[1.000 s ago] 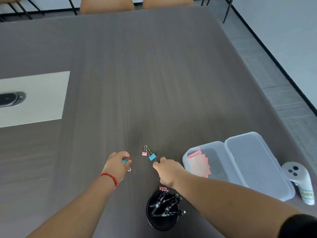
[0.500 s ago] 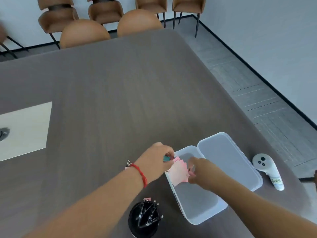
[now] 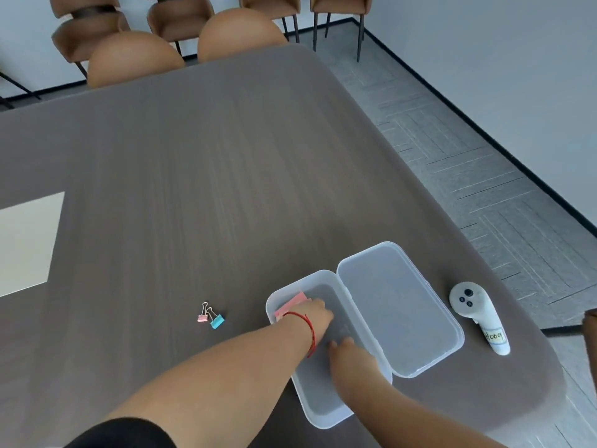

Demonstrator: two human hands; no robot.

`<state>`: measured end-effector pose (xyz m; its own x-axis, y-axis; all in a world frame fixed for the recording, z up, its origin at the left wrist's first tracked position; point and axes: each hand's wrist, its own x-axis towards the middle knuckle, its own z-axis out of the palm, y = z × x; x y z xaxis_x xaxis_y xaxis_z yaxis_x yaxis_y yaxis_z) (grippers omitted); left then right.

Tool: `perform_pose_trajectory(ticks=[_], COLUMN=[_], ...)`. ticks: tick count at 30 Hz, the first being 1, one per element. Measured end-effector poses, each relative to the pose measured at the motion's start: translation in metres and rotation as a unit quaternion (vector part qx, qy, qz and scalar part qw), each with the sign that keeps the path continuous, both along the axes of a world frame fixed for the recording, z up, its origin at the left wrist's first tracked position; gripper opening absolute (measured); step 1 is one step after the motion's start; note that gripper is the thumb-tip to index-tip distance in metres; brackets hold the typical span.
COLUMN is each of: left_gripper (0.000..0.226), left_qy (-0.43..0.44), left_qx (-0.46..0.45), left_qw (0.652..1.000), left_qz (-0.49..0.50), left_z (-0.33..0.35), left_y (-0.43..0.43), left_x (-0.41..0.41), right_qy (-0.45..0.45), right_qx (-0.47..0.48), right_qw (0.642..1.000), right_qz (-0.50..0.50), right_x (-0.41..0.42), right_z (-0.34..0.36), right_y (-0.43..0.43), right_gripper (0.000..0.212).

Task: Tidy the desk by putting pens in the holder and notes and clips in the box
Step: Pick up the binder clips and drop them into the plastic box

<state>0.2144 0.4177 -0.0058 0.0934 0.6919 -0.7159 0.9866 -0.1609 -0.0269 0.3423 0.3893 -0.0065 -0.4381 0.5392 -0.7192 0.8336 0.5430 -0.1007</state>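
The clear plastic box [image 3: 326, 412] lies open near the table's right front, its lid [image 3: 400, 312] folded out to the right. Pink notes [image 3: 292, 302] lie in its far left corner. My left hand [image 3: 311, 320], with a red string on the wrist, reaches into the box and partly covers the notes; its fingers point down and are hidden. My right hand [image 3: 350, 355] is also inside the box, just behind the left, fingers curled down. A pink clip [image 3: 202, 316] and a blue clip [image 3: 216, 321] lie together on the table, left of the box.
A white controller [image 3: 478, 315] with a handwritten label lies right of the lid, near the table's rounded right edge. A pale inset panel [image 3: 26, 240] sits at the left. Brown chairs [image 3: 132, 59] stand along the far side. The pen holder is out of view.
The view has swung up and right. Both hands moved from the clips on the table into the box; the left hand went deeper over the notes. The pen holder dropped out of view.
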Motion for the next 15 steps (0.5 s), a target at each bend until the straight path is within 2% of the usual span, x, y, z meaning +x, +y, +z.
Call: perform_pose_trajectory(ticks=[3,6,8,10,12,13,14,15], left_gripper=[0.042,0.039,0.037,0.027,0.018,0.019,0.024,0.032], left_qy=[-0.027,-0.117,-0.223,-0.293,-0.263,-0.230,-0.189,-0.145], left_qx=[0.014,0.052,0.102,0.215,0.349,0.373,0.351,0.292], left_qw=[0.999,0.980,0.937,0.876,0.814,0.801,0.810,0.832], left_qz=[0.044,0.155,0.249,0.319,0.382,0.408,0.431,0.448], left_z=[0.009,0.041,0.077,0.108,0.119,0.113,0.101,0.083], left_y=[-0.004,-0.010,-0.018,-0.032,-0.053,-0.064,-0.076,-0.087], left_x=[-0.002,-0.022,-0.048,-0.084,-0.127,-0.147,-0.164,-0.175], right_qy=[0.006,0.031,0.062,0.124,0.221,0.271,0.304,0.308], right_qx=[0.005,0.015,0.037,0.054,0.065,0.052,0.020,-0.023], right_qw=[1.000,0.999,0.997,0.991,0.972,0.959,0.950,0.947], right_qz=[0.002,-0.005,-0.014,-0.006,0.037,0.058,0.074,0.093], right_x=[0.001,-0.002,-0.014,-0.035,-0.065,-0.081,-0.097,-0.111], right_z=[0.007,0.027,0.050,0.075,0.093,0.099,0.100,0.096], right_y=[0.001,0.007,0.018,0.024,0.022,0.017,0.011,0.004], right_gripper=[0.051,0.046,0.040,0.037,0.029,0.026,0.026,0.028])
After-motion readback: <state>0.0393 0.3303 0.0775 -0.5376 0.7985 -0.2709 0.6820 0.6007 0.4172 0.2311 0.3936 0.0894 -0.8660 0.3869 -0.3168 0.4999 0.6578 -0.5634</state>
